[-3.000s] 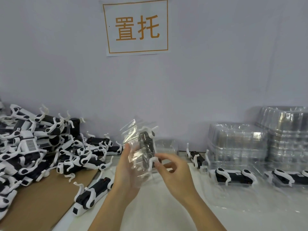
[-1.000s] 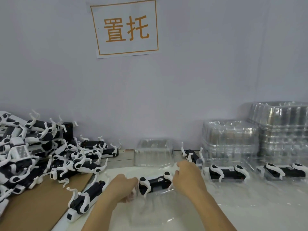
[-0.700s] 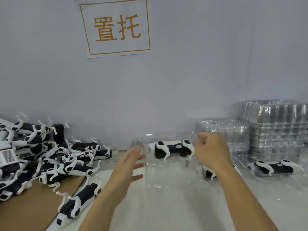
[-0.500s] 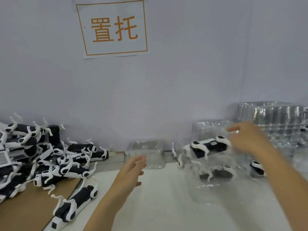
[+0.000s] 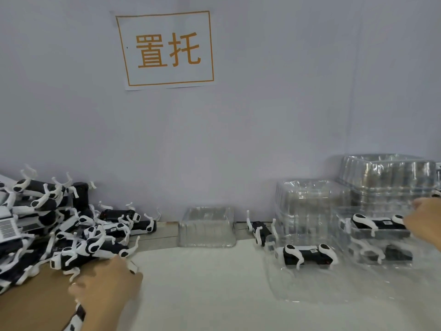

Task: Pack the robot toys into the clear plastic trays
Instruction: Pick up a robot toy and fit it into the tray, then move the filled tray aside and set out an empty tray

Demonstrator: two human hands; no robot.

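The person's left hand reaches down over a loose robot toy lying on the brown cardboard at the near left of the bench; its fingers curl over the toy, though whether they grip it yet cannot be told. The toy sits at the near edge of the pile of unpacked robot toys, presumably because the nearest one is easiest to take next. The right hand, half out of view, holds a packed clear tray by its end, setting it on top of another filled tray, so finished ones gather to the right. A further packed tray lies just left of them. Stacks of empty clear trays stand behind against the wall, and a single empty tray waits mid-bench, within reach of both hands.
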